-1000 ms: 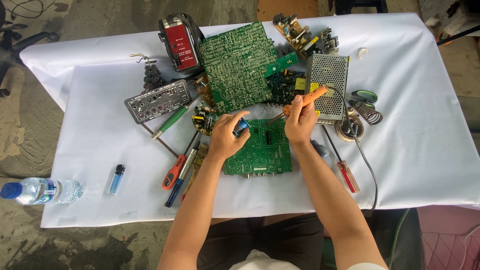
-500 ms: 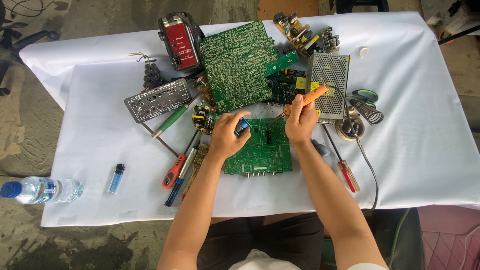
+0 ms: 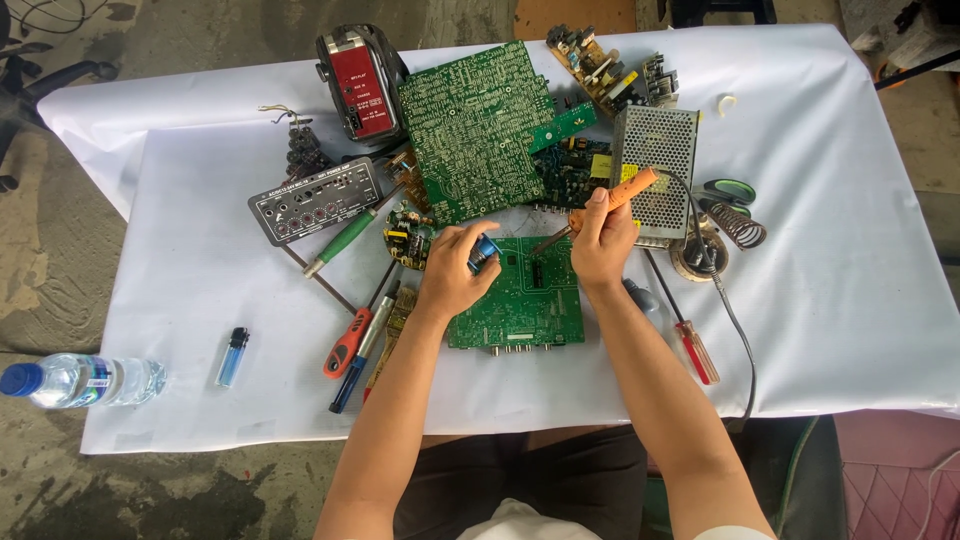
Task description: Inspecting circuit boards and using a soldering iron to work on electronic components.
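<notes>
Since the frame 1 s earlier, almost nothing had shifted: both hands held their places over the small green circuit board (image 3: 515,295), which lay near the middle of the tabletop's near edge.

I saw my left hand (image 3: 455,270) clenched around a small blue object (image 3: 485,252), its kind too small to tell, at the board's upper left corner. My right hand (image 3: 603,240) grasped the orange-handled soldering iron (image 3: 612,200), tip angled down toward the board's top edge; whether the tip touched, I could not tell.

Risks, as I judged them: the hot tip could stray onto my left fingers, which sat close by; the iron's black cord (image 3: 725,300), trailing off the near right edge, could snag and drag the iron; dwelling too long could scorch the board.

Counts: 1 large green circuit board (image 3: 478,130) toward the far edge; 1 perforated metal power supply (image 3: 655,165); 1 red radio (image 3: 358,85); 1 grey connector panel (image 3: 315,200); 3 screwdrivers, green-handled (image 3: 340,243), orange-handled (image 3: 347,343) and red-handled (image 3: 693,345); 1 blue lighter (image 3: 232,357) near the left corner; 1 water bottle (image 3: 80,380) off the cloth's left edge.
</notes>
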